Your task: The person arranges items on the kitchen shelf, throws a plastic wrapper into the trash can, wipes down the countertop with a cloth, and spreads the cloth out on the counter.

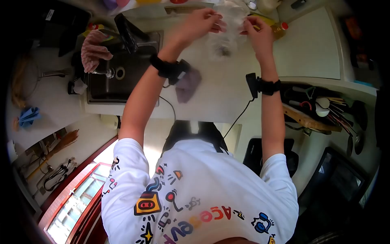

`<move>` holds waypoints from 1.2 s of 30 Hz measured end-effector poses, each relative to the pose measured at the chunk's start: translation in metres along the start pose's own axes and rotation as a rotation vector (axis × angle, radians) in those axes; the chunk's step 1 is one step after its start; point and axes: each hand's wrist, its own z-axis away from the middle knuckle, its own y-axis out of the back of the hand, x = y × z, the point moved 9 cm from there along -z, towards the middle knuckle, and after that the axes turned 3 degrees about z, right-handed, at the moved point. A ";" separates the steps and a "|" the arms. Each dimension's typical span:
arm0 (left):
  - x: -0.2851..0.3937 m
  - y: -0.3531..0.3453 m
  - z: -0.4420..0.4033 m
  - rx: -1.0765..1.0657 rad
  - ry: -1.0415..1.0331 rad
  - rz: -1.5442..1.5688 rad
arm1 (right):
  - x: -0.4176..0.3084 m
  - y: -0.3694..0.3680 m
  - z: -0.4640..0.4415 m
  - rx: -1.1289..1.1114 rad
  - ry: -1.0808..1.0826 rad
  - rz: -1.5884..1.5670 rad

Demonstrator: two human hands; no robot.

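Observation:
A clear plastic bag [228, 30] spreads between my two hands at the back of the counter. My left hand [201, 26] pinches its left side with bent fingers. On the opposite side, my right hand [258, 33] grips the bag's edge between thumb and fingers. A small dark patch shows through the lower part of the bag, but what it is cannot be made out. Behind my right hand stands a bottle with a red cap [283, 27]. A purple-grey cloth [188, 84] lies on the counter beneath my left forearm.
Left of the counter is a sink [95, 96] with a black faucet [126, 34] and a pink cloth [94, 51] by it. Utensils [331, 107] fill a rack on the right. A blue cloth [29, 116] lies far left. Cables hang from both wrist straps.

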 end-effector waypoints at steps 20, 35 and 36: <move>-0.012 -0.060 0.001 -0.072 -0.145 -0.243 | 0.024 -0.017 0.036 -0.209 -0.056 0.246; -0.184 -0.012 0.048 -0.052 0.511 0.345 | 0.112 0.045 0.077 0.112 -0.344 -0.660; -0.189 -0.021 0.052 -0.098 0.559 0.442 | 0.122 0.046 0.079 0.095 -0.363 -0.674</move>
